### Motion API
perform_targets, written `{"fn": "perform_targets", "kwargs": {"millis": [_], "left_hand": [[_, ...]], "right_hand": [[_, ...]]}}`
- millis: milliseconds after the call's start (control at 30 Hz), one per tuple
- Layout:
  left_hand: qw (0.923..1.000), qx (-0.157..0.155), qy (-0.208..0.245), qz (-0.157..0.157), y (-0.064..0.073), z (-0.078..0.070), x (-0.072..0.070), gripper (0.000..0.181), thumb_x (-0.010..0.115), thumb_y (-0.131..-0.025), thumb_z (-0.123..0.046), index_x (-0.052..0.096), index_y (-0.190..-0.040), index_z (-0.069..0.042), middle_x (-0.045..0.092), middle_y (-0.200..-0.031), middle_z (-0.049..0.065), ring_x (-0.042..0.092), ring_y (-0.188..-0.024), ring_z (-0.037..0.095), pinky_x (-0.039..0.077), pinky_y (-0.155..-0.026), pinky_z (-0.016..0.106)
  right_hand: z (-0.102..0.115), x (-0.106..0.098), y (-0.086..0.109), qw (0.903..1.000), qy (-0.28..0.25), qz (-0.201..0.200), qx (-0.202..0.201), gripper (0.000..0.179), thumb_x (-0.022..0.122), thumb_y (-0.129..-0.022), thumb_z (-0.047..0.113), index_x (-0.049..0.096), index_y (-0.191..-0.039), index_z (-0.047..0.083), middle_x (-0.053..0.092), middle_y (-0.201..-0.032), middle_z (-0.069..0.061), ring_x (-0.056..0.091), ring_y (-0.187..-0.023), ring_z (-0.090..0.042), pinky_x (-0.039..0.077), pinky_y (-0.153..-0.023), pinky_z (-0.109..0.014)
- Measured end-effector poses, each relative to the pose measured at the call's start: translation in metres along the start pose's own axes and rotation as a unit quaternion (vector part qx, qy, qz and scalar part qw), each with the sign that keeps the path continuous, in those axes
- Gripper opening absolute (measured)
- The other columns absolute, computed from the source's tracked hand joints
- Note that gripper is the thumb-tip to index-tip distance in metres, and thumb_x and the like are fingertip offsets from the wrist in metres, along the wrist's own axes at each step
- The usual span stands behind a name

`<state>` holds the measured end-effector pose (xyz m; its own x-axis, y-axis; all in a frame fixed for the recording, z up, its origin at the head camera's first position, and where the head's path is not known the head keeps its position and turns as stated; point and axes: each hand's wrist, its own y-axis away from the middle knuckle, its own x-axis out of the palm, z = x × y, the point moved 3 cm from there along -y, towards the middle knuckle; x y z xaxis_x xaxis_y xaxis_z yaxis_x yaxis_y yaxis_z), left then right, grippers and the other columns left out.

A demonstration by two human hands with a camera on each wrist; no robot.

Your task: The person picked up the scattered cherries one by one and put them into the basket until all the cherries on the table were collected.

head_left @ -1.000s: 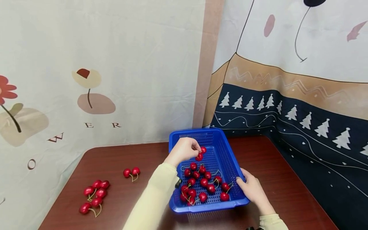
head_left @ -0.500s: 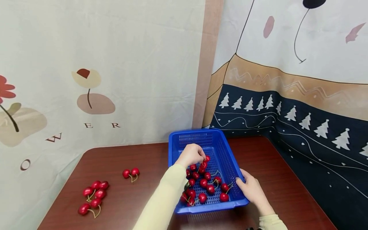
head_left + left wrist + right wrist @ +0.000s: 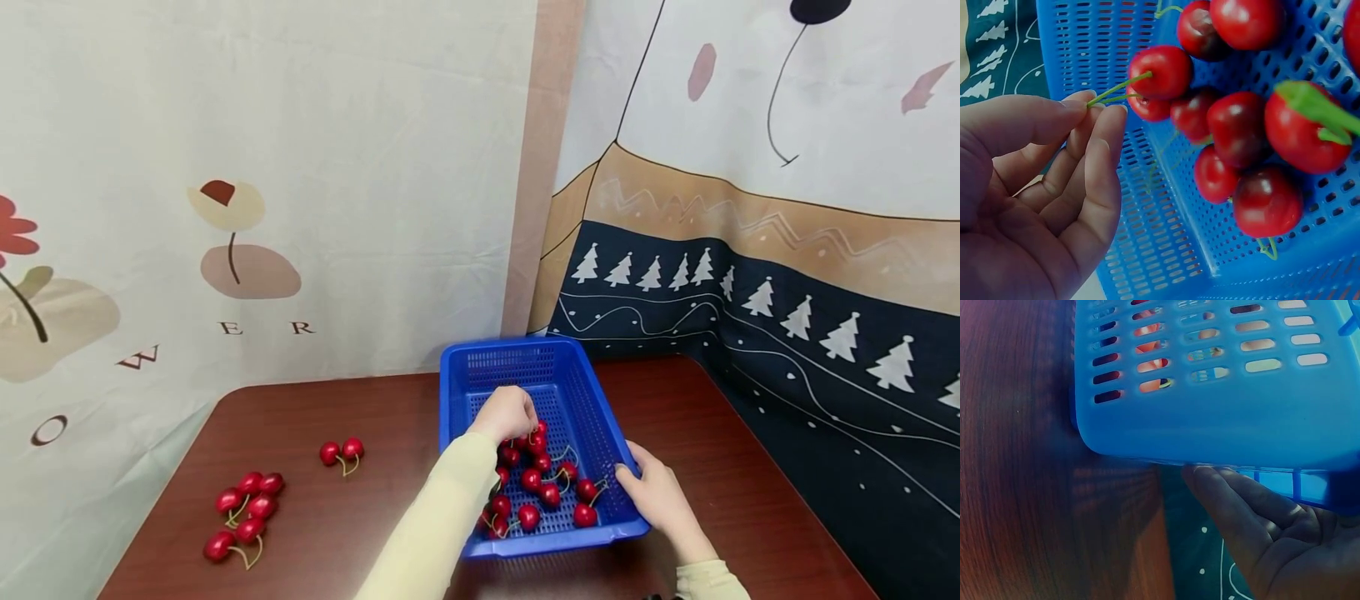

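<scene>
My left hand [image 3: 506,414] is inside the blue plastic basket [image 3: 597,408], over the cherries. In the left wrist view its thumb and fingertips pinch the green stems of a pair of cherries [image 3: 1161,70], whose red fruit hangs close against other cherries [image 3: 1238,131]. The head view has the held pair partly hidden by the hand. On the basket's right side, my right hand [image 3: 660,492] grips the rim near the front corner, thumb on top. From the right wrist, its fingers [image 3: 1222,494] show along the basket's outer side.
Several stemmed cherries [image 3: 262,506] lie in a cluster on the brown table [image 3: 360,533] at the left. Another joined pair [image 3: 352,449] lies between them and the basket. Printed cloth [image 3: 375,208] hangs along the table's back and right sides.
My left hand has moved down and to the right inside the basket, bringing its pair of cherries from the far part onto the others. The right hand stays on the rim.
</scene>
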<state>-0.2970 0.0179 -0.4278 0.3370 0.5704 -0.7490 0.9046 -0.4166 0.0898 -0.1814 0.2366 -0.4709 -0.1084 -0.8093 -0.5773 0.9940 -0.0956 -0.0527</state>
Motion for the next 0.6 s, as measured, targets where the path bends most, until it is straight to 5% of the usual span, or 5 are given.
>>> {"fn": "perform_targets", "kwargs": {"millis": [133,333,600], "left_hand": [[0.9997,0.004,-0.023,-0.003,0.002,0.001,0.002,0.008,0.073,-0.083,-0.002,0.076,-0.077,-0.006,0.066,-0.068,-0.002,0.059,-0.066,0.014,0.053,-0.066,0.034],[0.9980,0.005,-0.063,-0.004,0.005,-0.002,0.000,0.010,0.075,-0.083,-0.010,0.077,-0.093,-0.009,0.072,-0.092,0.002,0.065,-0.085,0.019,0.055,-0.081,0.041],[0.9981,0.029,-0.049,-0.021,0.018,-0.019,-0.023,0.022,0.073,-0.089,-0.017,0.073,-0.110,-0.010,0.071,-0.107,0.005,0.066,-0.098,0.021,0.053,-0.088,0.042]], "right_hand": [[-0.001,0.000,0.000,1.0000,0.003,-0.001,0.003,0.045,0.057,-0.095,0.006,0.050,-0.137,-0.007,0.068,-0.108,-0.026,0.071,-0.077,-0.029,0.059,-0.064,-0.043],[-0.001,0.001,0.000,0.9999,0.008,0.002,0.006,0.045,0.056,-0.095,0.007,0.049,-0.137,-0.007,0.067,-0.109,-0.027,0.071,-0.078,-0.029,0.059,-0.065,-0.044],[-0.002,0.000,0.000,0.9999,0.012,0.000,0.002,0.044,0.057,-0.095,0.008,0.050,-0.137,-0.006,0.068,-0.108,-0.025,0.071,-0.078,-0.027,0.059,-0.065,-0.042]]}}
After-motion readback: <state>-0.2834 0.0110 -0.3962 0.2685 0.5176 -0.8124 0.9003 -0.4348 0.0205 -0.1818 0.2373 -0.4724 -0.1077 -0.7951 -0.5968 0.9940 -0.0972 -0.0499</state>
